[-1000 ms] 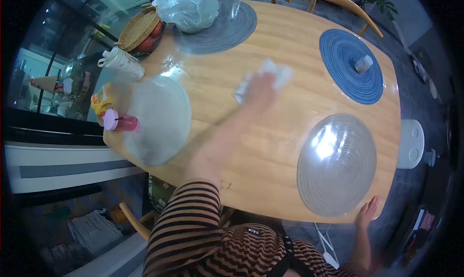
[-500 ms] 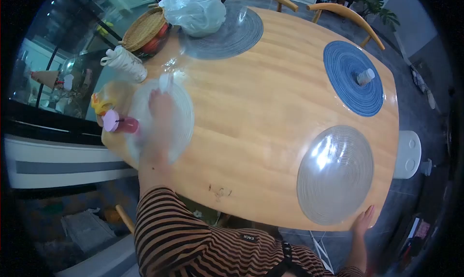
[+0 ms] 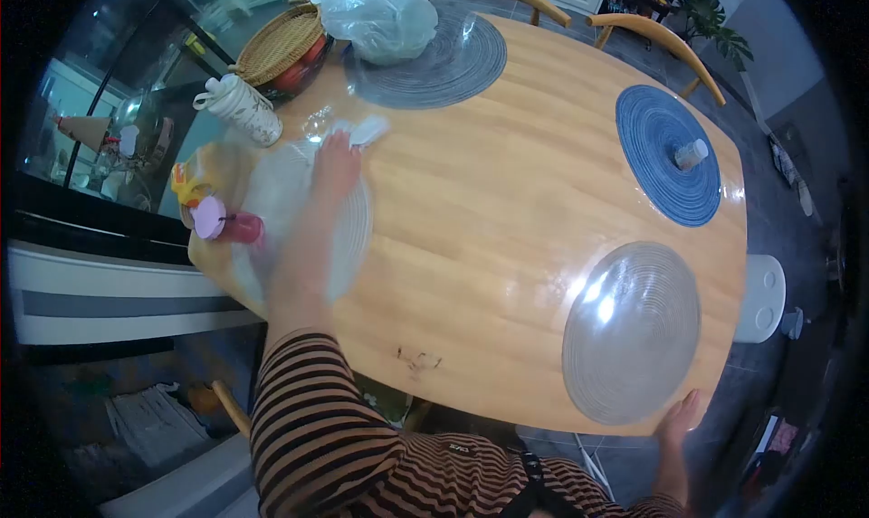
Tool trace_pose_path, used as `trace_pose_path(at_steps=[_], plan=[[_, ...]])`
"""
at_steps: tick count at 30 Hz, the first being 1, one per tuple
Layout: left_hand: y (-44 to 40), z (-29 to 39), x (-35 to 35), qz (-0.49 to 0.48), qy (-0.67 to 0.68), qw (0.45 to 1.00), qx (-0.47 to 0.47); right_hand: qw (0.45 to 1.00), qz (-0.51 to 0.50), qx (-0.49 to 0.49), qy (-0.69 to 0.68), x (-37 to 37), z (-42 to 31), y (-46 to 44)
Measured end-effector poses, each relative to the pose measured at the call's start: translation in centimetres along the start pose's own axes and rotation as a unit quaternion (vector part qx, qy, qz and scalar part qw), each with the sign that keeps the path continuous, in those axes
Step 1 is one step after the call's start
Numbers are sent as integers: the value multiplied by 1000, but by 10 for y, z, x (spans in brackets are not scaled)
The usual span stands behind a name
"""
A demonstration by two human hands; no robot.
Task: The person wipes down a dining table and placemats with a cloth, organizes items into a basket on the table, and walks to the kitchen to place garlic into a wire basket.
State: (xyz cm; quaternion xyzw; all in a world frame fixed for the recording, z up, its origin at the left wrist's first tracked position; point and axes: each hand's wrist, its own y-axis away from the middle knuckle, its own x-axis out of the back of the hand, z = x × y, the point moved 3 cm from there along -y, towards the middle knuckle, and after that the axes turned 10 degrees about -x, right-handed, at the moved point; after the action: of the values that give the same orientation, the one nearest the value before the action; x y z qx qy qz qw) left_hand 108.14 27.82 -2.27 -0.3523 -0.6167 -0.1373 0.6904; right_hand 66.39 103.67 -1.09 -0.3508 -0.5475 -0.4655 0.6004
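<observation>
My left hand (image 3: 337,165) is closed on a white tissue (image 3: 367,131), which lies on the wooden table just above the pale round placemat (image 3: 351,233) at the left. My left forearm stretches over that placemat. At the table's near right corner, my right hand (image 3: 677,418) rests on the edge with its fingers stretched out, holding nothing, beside a clear ribbed placemat (image 3: 634,355). A pink cup with a lilac lid (image 3: 243,228) stands left of my left forearm. Above it is a white patterned tumbler (image 3: 243,111).
A wicker basket (image 3: 274,46) with red fruit and a filled plastic bag (image 3: 376,19) on a grey placemat (image 3: 466,70) are at the back. A small white bottle (image 3: 692,154) stands on a blue placemat (image 3: 661,188). Dark marks (image 3: 418,360) show near the front edge. Chairs (image 3: 661,34) line the far side.
My left hand has moved up and to the right with the tissue, from over the pale placemat to its upper edge. My right hand stays at the table corner. The view has shifted slightly.
</observation>
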Motion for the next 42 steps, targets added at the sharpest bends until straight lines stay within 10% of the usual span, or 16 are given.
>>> trace_pose_path(at_steps=[9, 15, 18, 19, 22, 25, 27, 32, 38, 39, 42], plan=[[25, 21, -13, 56, -58, 997, -8, 1000, 24, 14, -7, -3, 5, -3], [-24, 19, 1, -97, -26, 990, 101, 999, 22, 15, -27, 3, 2, 1], [-6, 73, 24, -151, -59, 986, -27, 999, 25, 10, -34, 2, -3, -1], [14, 73, -23, 39, 39, 994, -96, 999, 29, 13, -31, 0, -2, -1], [48, 173, 8, -97, 144, 968, -182, 999, 28, 12, -33, -1, -1, -2], [56, 208, 34, -29, 182, 933, -308, 998, 29, 19, -48, 5, -5, 0], [31, 178, 2, -145, 231, 949, -157, 998, 32, 21, -52, 5, -6, 0], [-35, 109, -4, -9, 42, 999, 31, 998, 25, 14, -56, 8, -8, 1], [-11, 298, -1, 48, 185, 976, -105, 995, 53, 25, -75, 1, -4, 1], [-2, 346, 13, -143, 235, 955, -113, 995, 60, 29, -73, 0, -3, -1], [71, 464, 32, -174, 356, 885, -246, 994, 72, 40, -67, -1, -1, -2]])
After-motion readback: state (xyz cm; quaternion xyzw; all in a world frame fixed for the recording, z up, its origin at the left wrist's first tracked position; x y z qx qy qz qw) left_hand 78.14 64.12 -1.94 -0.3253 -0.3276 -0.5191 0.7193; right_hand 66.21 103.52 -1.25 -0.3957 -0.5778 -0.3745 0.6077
